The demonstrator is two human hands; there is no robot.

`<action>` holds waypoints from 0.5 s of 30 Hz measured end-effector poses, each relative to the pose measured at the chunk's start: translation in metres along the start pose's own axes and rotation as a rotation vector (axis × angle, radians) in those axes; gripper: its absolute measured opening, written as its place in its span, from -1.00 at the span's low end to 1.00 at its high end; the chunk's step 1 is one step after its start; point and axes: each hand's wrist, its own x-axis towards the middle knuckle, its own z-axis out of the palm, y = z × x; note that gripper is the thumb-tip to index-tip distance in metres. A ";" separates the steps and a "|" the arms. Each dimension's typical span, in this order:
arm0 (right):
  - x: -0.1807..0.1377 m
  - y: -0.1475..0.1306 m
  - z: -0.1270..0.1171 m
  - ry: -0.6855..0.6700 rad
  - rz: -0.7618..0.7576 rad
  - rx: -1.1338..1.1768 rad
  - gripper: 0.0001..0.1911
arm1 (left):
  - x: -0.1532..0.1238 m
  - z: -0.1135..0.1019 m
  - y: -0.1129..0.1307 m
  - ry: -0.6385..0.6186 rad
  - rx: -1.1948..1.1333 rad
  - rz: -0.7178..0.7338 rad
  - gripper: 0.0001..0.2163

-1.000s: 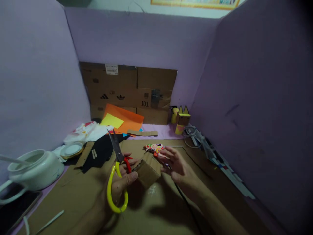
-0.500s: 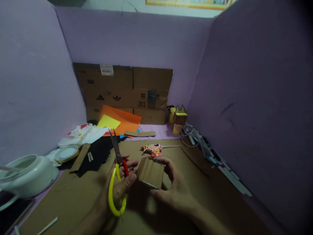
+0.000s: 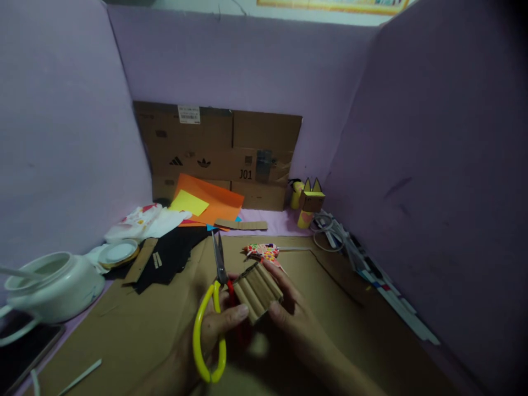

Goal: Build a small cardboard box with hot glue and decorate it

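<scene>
A small folded cardboard piece (image 3: 258, 292) with ridged strips on its upper face is held above the mat. My right hand (image 3: 295, 311) is closed on it from the right, thumb on the near corner. Scissors (image 3: 220, 264) with yellow and red handles stand blades up in my left hand (image 3: 216, 324), slightly parted at the tips. The left thumb also rests against the cardboard piece's left side; the other left fingers are mostly hidden. Just beyond the hands lies a glue gun (image 3: 264, 251) with a colourful pattern and a glue stick behind it.
A cardboard mat (image 3: 157, 335) covers the table. On the left are a white pot (image 3: 55, 291), a dark phone-like device (image 3: 25, 352) and black sheets (image 3: 173, 256). Orange paper (image 3: 218, 201) and a cardboard strip (image 3: 243, 225) lie behind. A cardboard animal figure (image 3: 311, 202) stands at back right.
The cardboard piece has been turned and tilted, showing its ridged strips. My left hand came right with the scissors, its thumb now against the piece. The view shifted slightly.
</scene>
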 end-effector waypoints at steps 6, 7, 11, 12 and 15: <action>0.000 0.002 0.002 0.056 0.056 0.196 -0.16 | -0.003 0.005 0.000 -0.086 0.178 0.019 -0.61; 0.000 0.001 0.003 0.079 0.062 0.229 -0.14 | -0.005 0.008 0.002 -0.085 0.248 0.044 -0.64; 0.001 -0.006 0.002 0.121 0.121 0.342 -0.23 | -0.016 0.014 0.016 0.068 0.717 0.153 -0.69; 0.001 -0.007 0.001 0.137 0.120 0.365 -0.26 | -0.017 0.013 0.019 0.109 0.839 0.175 -0.68; 0.003 -0.011 -0.002 0.201 0.074 0.404 -0.28 | -0.019 0.006 0.025 0.164 1.170 0.366 -0.69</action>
